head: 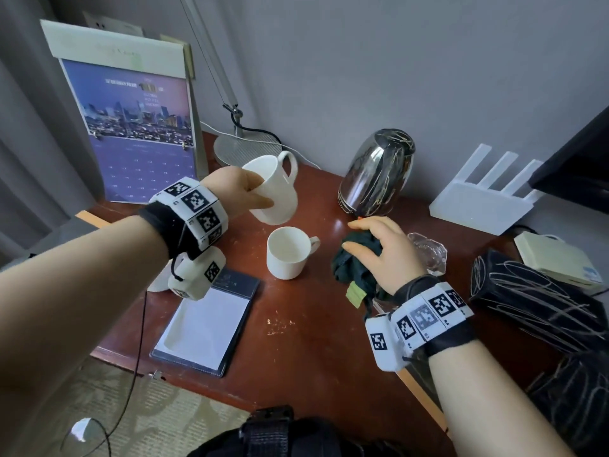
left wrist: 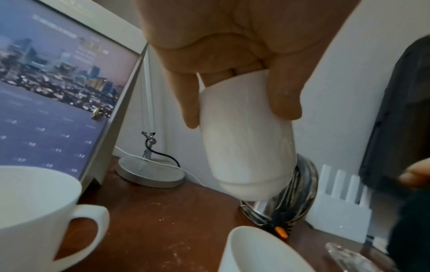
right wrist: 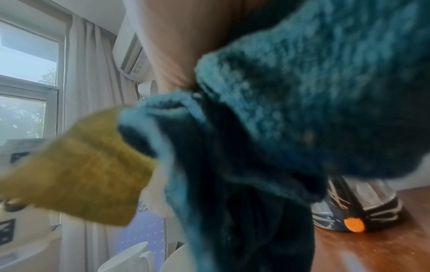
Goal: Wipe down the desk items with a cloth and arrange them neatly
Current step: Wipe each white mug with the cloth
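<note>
A white mug (head: 275, 189) is held up off the desk (head: 306, 341) by the left hand (head: 237, 188), tilted, fingers inside the rim and thumb along the outer wall. In the left wrist view the mug's base is seen clear of the wood, with fingers curled over the rim. The grip is closed round the mug wall.

A dark teal cloth (head: 357, 268) is bunched up and held in the right hand (head: 384, 250), fingers curled over the top of it. A yellow-green tag (head: 355, 293) hangs from the cloth's lower end. Whether the cloth touches the desk cannot be told.

A second white mug (head: 290, 252) stands upright near the desk's middle, between the two hands, handle pointed right. A third mug (left wrist: 35, 211) is seen only in the left wrist view, low left; its place on the desk cannot be told.

A steel kettle (head: 377, 173) stands toward the back edge, just behind the right hand. A lamp base (head: 245, 148) sits at the back left corner, beside a standing calendar (head: 135, 127). A notepad in a dark holder (head: 206, 324) lies near the front left edge. A white router (head: 484, 192) is set at the back right. A clear glass piece (head: 430, 255) lies just right of the right hand; what it is cannot be told.
</note>
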`<state>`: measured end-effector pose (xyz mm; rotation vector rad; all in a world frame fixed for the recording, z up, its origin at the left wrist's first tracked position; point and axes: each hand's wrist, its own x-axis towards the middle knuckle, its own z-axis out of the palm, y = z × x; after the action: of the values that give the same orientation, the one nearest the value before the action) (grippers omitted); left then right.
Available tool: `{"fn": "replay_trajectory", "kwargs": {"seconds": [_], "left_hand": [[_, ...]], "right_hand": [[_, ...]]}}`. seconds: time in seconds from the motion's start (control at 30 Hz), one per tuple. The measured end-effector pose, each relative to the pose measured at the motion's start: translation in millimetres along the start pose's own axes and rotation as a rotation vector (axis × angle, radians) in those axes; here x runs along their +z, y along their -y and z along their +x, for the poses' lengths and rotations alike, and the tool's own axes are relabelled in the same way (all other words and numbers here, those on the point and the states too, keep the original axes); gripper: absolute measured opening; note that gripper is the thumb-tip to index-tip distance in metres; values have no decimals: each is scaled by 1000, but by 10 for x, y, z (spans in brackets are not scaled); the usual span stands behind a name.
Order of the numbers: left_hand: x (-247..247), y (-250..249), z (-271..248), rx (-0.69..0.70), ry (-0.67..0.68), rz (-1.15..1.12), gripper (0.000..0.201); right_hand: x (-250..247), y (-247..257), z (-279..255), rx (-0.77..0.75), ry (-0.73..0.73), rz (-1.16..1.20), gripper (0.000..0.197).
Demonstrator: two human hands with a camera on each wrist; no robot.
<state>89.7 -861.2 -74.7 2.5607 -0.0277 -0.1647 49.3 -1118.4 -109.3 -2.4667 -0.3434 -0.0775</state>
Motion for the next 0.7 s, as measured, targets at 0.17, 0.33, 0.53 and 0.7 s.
{"fn": "replay_trajectory", "kwargs": {"seconds": [0.17,0.33,0.53,0.7], "left_hand": [[123,-66,391,-48,101,290,35],[252,-107,646,-125,187,503,41],[469,-42,810,-196,306,590,43],[608,10,921,-244,400,686,45]], "right_hand": [[42,-139,53,7,31,-1,25],[21,-295,101,34,15,50,18],[41,-484,144,80,39,84,14],[65,-570,161,101,81,101,15]]}}
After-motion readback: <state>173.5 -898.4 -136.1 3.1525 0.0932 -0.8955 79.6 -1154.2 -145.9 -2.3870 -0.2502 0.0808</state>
